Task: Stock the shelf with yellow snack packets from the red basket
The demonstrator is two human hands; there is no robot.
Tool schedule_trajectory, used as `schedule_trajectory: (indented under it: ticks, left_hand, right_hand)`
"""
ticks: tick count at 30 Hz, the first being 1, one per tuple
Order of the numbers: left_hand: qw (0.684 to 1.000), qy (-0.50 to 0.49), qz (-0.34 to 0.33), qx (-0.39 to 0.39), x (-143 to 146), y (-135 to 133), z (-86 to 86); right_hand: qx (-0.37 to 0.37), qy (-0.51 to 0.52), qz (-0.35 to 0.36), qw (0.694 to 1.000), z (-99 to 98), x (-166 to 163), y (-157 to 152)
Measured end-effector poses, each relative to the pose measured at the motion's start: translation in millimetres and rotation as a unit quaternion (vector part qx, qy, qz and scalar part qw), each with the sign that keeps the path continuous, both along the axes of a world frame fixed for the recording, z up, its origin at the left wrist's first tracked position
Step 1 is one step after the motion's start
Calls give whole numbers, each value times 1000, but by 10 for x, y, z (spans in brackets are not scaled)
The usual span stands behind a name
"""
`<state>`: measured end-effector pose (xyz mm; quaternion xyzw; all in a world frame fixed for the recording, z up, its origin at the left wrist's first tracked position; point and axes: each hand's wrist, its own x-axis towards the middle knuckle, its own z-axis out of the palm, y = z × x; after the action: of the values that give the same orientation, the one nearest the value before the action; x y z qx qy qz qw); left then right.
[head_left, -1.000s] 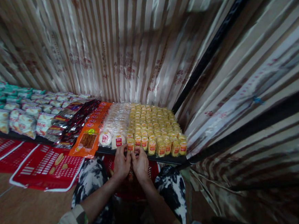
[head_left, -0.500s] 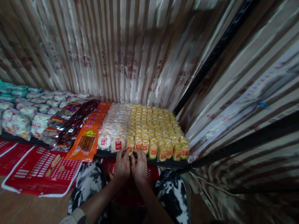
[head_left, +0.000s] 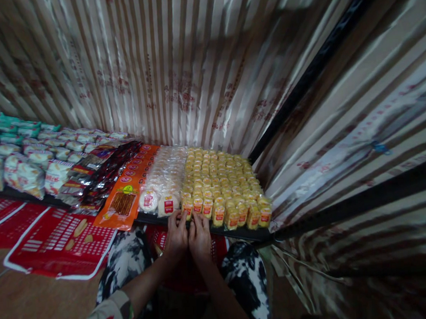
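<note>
My left hand and my right hand are side by side at the front edge of a black shelf. Their fingers are bent and closed around the lower sides of a small yellow wrapped snack packet, the leftmost in the front row. Behind and to the right stand tight rows of the same yellow packets with red labels. Just left of my hands are rows of round white wrapped packets. The exact contact of the fingertips is partly hidden.
Farther left lie an orange stick-snack bag, dark foil packets, white pouches and green packets. Red bags hang below the shelf. Behind is a striped curtain, with a black pole slanting at right.
My fingers have opened out slightly from a more curled pose over the packet, and my hands sit a touch farther right. The shelf rows look the same.
</note>
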<state>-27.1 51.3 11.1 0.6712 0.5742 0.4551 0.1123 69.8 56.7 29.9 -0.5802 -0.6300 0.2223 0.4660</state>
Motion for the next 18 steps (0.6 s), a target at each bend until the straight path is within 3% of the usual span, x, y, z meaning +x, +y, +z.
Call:
schedule_trajectory:
  ticks: [13,18]
  left_hand:
    - [998,64,8,20,36,-43,-59]
    - [998,69,-3,13,7,-137,17]
  right_hand:
    - [3,28,17,999,-53,16,-21]
    - [18,27,21,999,-70,71,-190]
